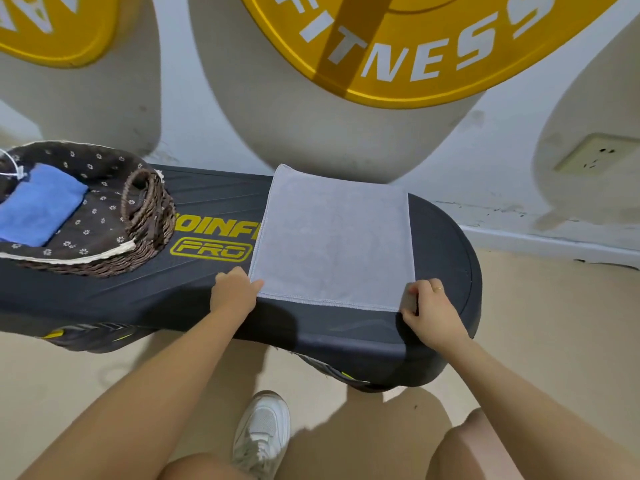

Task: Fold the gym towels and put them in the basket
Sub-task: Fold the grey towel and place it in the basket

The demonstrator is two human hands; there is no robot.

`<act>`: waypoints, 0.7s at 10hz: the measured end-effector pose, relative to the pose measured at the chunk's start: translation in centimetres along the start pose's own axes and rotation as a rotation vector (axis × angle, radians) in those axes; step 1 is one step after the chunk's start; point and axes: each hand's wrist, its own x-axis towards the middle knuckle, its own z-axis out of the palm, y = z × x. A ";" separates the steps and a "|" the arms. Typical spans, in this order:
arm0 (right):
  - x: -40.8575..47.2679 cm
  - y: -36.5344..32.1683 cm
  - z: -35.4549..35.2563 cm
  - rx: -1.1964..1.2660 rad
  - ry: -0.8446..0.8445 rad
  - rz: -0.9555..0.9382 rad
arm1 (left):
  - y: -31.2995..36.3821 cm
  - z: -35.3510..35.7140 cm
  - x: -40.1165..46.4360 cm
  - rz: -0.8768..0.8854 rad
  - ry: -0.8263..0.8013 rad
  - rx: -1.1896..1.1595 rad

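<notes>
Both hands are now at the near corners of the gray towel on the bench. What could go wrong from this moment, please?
1. The left hand and right hand pinch only the near corners of the gray towel; uneven lifting could give a crooked fold.
2. The towel's far edge lies near the bench back edge, so a push could slide it off.
3. The blue towel fills the basket's left part; careless placing could disturb it.

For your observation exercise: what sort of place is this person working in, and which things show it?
Most likely a gym. A big yellow disc on the wall reads FITNESS, the grey towel lies on a padded black workout bench, and a basket holds a folded blue towel.
</notes>
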 end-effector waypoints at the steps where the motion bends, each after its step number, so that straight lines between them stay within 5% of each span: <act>1: -0.2 0.2 0.0 -0.029 0.006 -0.047 | 0.1 -0.3 0.0 -0.032 -0.017 -0.047; 3: -0.4 -0.2 0.5 -0.072 0.096 0.034 | 0.2 -0.8 -0.6 -0.102 0.040 -0.121; 7: -0.8 -0.4 -0.2 -0.289 -0.032 -0.109 | 0.3 0.1 -0.4 -0.110 0.022 -0.104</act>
